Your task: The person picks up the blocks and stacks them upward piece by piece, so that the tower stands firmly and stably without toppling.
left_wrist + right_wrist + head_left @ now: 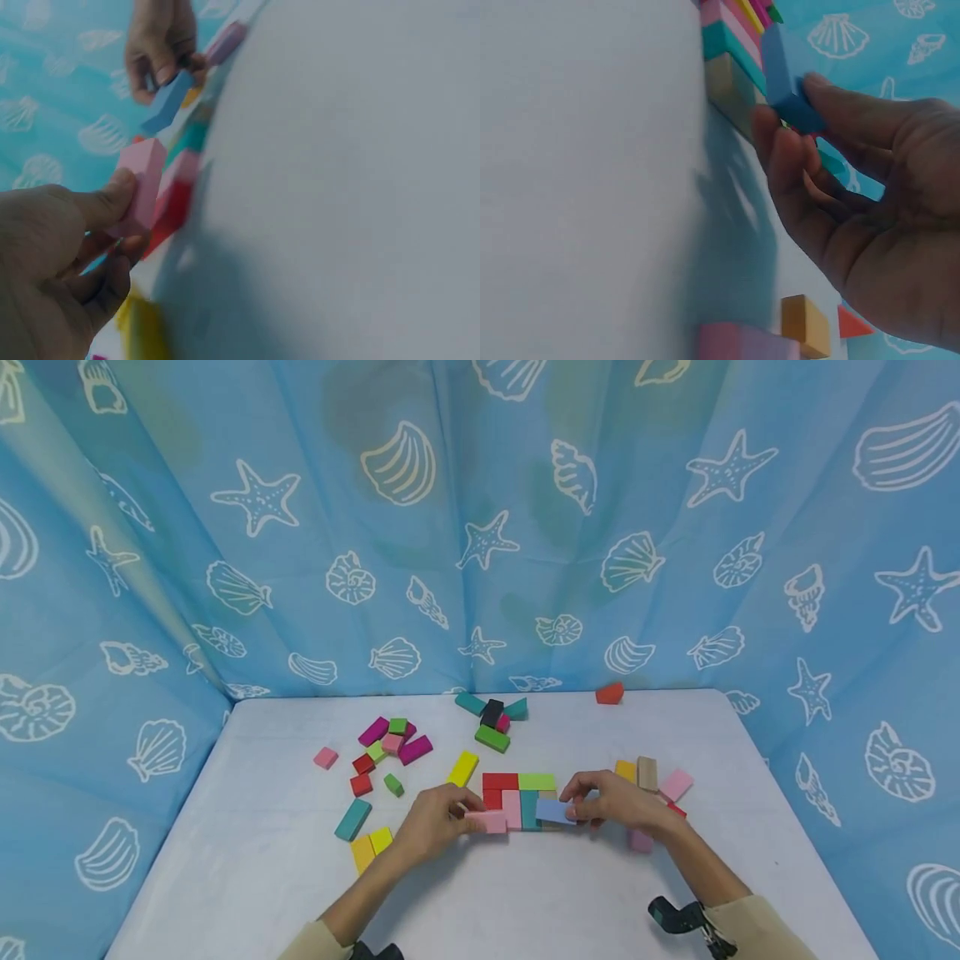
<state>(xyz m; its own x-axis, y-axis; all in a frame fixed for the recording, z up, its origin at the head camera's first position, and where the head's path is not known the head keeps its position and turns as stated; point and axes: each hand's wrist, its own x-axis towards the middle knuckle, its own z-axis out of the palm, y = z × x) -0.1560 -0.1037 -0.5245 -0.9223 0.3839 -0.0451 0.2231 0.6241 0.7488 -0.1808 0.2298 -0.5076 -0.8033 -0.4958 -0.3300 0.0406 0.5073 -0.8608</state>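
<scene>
My left hand (437,820) pinches a pink block (140,180) between thumb and fingers, above the left end of a flat group of blocks. My right hand (617,800) holds a blue block (784,79) by one end, over the group's right side. In the head view that group has a red block (499,781) and a light green block (536,782) along its far edge. A pink block (512,810) and a teal block (529,811) stand side by side nearer me. A wood-coloured block (731,86) at the right end is partly hidden under the blue one.
Loose blocks lie on the white table (247,827): magenta, red and green pieces at left, a yellow block (463,768) behind my left hand, a black block (492,713) among teal and green ones at the back. A tan block (647,773) lies beyond my right wrist.
</scene>
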